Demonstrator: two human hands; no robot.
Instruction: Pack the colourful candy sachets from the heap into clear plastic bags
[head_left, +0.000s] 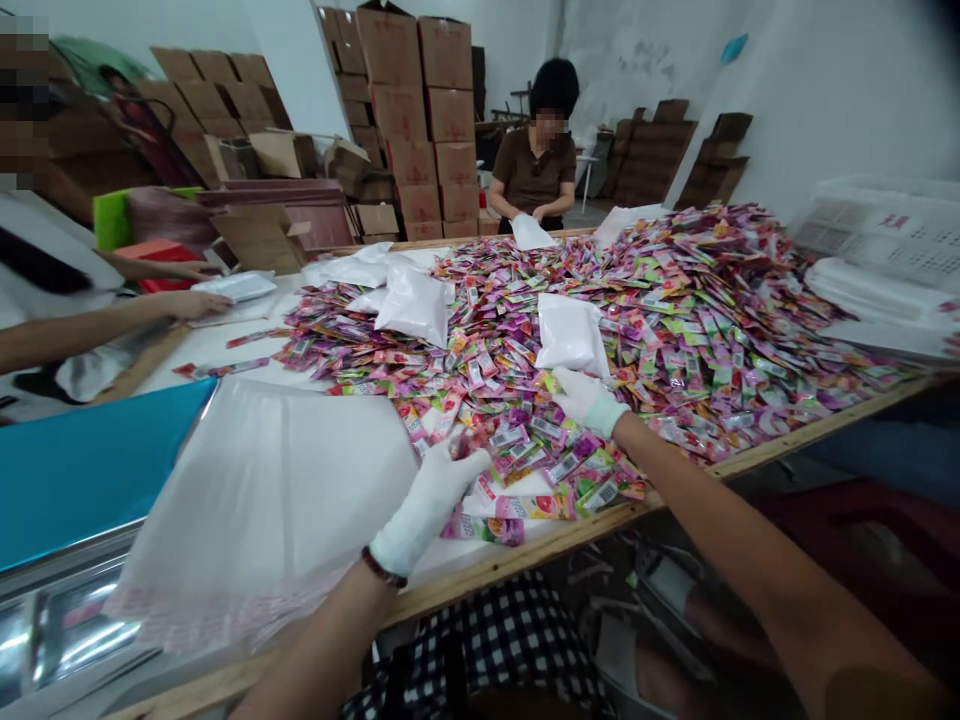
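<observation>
My left hand [429, 492], in a white glove, is curled at the front of the pile around a small pinkish sachet [460, 444], partly hidden by the fingers. To its right, my gloved right hand [586, 400] reaches into the heap of colourful stick sachets [675, 345], its fingertips closed at a green-and-yellow sachet [549, 382]. Just beyond that hand lies a filled white bag [571, 335] on top of the heap. A stack of flat white plastic bags [300, 480] spreads out left of my left hand.
Further white filled bags [414, 305] rest on the pile's left side. Across the table a co-worker [534, 165] handles a white bag; another person's hands [199, 300] are at the left. A white crate [885, 230] stands right. The wooden table edge [720, 470] runs in front of me.
</observation>
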